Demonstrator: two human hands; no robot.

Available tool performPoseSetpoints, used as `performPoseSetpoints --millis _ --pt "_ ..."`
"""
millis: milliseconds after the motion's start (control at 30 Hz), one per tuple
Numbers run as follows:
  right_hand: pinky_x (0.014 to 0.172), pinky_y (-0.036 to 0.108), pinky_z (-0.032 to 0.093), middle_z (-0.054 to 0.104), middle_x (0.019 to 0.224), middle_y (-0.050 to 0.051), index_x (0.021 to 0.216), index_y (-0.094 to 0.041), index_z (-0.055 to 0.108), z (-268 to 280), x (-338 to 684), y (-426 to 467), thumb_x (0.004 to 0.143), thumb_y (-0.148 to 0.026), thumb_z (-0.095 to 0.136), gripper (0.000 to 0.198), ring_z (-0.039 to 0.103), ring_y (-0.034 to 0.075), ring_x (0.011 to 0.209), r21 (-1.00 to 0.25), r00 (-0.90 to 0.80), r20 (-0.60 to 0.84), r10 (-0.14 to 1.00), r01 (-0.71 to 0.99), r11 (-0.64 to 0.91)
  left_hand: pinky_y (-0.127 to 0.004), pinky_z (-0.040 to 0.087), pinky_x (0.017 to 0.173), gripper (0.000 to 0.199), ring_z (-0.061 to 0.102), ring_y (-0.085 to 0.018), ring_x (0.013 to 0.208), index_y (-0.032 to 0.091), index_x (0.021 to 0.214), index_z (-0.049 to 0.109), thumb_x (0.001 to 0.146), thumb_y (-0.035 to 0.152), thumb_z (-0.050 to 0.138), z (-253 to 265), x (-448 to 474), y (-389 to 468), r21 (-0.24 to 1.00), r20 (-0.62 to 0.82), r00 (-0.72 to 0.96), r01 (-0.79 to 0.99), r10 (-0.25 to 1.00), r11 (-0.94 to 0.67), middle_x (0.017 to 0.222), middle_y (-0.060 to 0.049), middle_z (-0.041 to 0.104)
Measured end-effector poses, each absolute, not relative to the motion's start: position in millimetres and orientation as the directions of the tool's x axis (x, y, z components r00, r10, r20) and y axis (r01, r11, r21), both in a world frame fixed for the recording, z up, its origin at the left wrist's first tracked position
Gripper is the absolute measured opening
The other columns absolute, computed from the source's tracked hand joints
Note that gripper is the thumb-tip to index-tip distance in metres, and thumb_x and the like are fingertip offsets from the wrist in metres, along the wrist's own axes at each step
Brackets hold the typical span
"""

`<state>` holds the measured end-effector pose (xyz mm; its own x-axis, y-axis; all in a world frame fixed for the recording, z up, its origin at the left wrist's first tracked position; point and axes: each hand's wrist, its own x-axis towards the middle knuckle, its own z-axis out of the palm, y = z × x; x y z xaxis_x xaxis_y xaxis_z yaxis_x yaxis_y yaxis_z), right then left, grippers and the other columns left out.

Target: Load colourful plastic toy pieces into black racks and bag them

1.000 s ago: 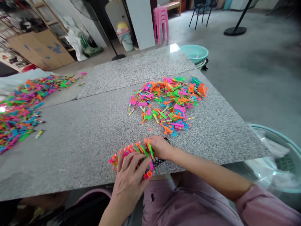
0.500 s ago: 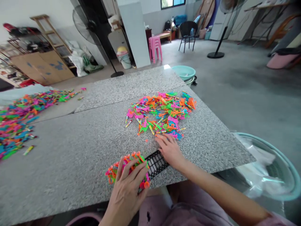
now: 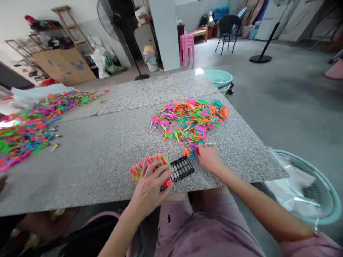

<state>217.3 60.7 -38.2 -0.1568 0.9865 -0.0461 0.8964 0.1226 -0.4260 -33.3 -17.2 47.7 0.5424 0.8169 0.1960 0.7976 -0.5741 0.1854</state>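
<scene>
My left hand (image 3: 152, 178) lies spread over a row of bright orange, pink and green plastic pieces (image 3: 138, 167), which stand close together in the left part of a black slotted rack (image 3: 182, 169). The rack's right part shows bare slots. My right hand (image 3: 210, 159) is closed at the near edge of a pile of similar plastic pieces (image 3: 199, 117), its fingertips pinching a small purple plastic piece (image 3: 196, 149). Orange and blue pieces (image 3: 188, 150) lie right beside those fingertips. Their exact kind is too small to make out.
A larger heap of coloured pieces (image 3: 40, 125) spreads over the table's left side. The speckled stone table (image 3: 112, 157) ends just in front of my lap. A green basket (image 3: 332, 200) with clear plastic bags stands at right, and a turquoise basin (image 3: 218, 76) beyond the far corner.
My right hand has moved from over the rack to the pile's near edge and closed on a purple piece. The left hand stays on the rack's pieces. The view has shifted.
</scene>
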Motion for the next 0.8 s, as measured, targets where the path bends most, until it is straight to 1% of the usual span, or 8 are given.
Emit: performPoseSetpoints --millis 100,167,233,333,433,567,700,800 --pt "0.078 0.031 0.048 0.063 0.100 0.013 0.091 -0.013 0.061 -38 219 46 0.083 -0.011 0.059 0.008 0.060 0.020 0.084 -0.564 -0.150 -0.013 0.989 0.817 0.117 -0.063 0.012 0.119 0.028 0.048 -0.027 0.124 0.025 0.117 0.065 0.089 0.026 0.060 47 -31 -19 0.164 0.172 0.540 0.809 0.824 -0.565 0.121 -0.003 0.066" --pt "0.069 0.029 0.049 0.064 0.084 0.007 0.083 -0.015 0.060 -45 212 27 0.083 -0.016 0.061 0.001 0.060 0.017 0.072 -0.714 -0.193 -0.086 0.977 0.697 0.075 -0.063 0.010 0.119 0.027 0.047 -0.027 0.124 0.024 0.115 0.065 0.089 0.027 0.061 46 -30 -19 0.162 0.177 0.537 0.811 0.825 -0.562 0.120 -0.004 0.066" --pt "0.062 0.026 0.050 0.062 0.072 0.001 0.081 -0.017 0.059 -58 197 6 0.078 -0.016 0.063 0.005 0.059 0.015 0.064 -0.873 -0.269 -0.153 0.951 0.488 -0.002 -0.064 0.009 0.119 0.023 0.048 -0.027 0.123 0.023 0.111 0.066 0.089 0.029 0.061 44 -30 -19 0.166 0.184 0.534 0.810 0.825 -0.562 0.119 -0.004 0.066" --pt "0.063 0.026 0.052 0.066 0.074 0.001 0.085 -0.018 0.061 -75 169 -12 0.076 -0.016 0.064 0.009 0.063 0.016 0.066 -0.959 -0.293 -0.109 0.950 0.282 -0.023 -0.064 0.010 0.119 0.020 0.047 -0.027 0.123 0.021 0.108 0.067 0.089 0.026 0.060 43 -29 -19 0.159 0.201 0.542 0.804 0.816 -0.573 0.116 -0.005 0.066" --pt "0.067 0.027 0.051 0.069 0.076 0.003 0.084 -0.018 0.065 -74 149 -9 0.079 -0.023 0.066 0.008 0.065 0.018 0.069 -0.909 -0.273 -0.046 0.961 0.411 0.073 -0.064 0.010 0.119 0.021 0.047 -0.027 0.123 0.021 0.108 0.066 0.088 0.022 0.059 43 -28 -19 0.153 0.213 0.551 0.797 0.807 -0.584 0.115 -0.004 0.067" --pt "0.069 0.029 0.048 0.071 0.075 0.006 0.081 -0.018 0.069 -50 140 9 0.078 -0.026 0.068 0.009 0.067 0.022 0.072 -0.660 -0.366 -0.100 0.925 0.720 0.214 -0.064 0.011 0.119 0.023 0.048 -0.028 0.123 0.021 0.109 0.066 0.087 0.020 0.059 43 -27 -19 0.167 0.217 0.551 0.793 0.806 -0.586 0.117 -0.005 0.066" --pt "0.070 0.029 0.047 0.073 0.085 0.012 0.093 -0.017 0.071 -33 131 11 0.081 -0.022 0.062 0.016 0.069 0.025 0.079 -0.511 -0.441 -0.136 0.887 0.799 0.318 -0.064 0.015 0.118 0.042 0.047 -0.028 0.122 0.022 0.128 0.057 0.087 0.021 0.060 42 -29 -18 0.172 0.222 0.544 0.795 0.809 -0.582 0.119 -0.006 0.065" --pt "0.072 0.032 0.048 0.072 0.090 0.014 0.104 -0.014 0.067 -34 127 3 0.084 -0.017 0.055 0.023 0.068 0.026 0.081 -0.487 -0.463 -0.123 0.878 0.799 0.353 -0.066 0.016 0.116 0.046 0.047 -0.029 0.120 0.026 0.133 0.055 0.087 0.026 0.062 41 -31 -15 0.136 0.232 0.571 0.783 0.788 -0.607 0.121 -0.005 0.063"
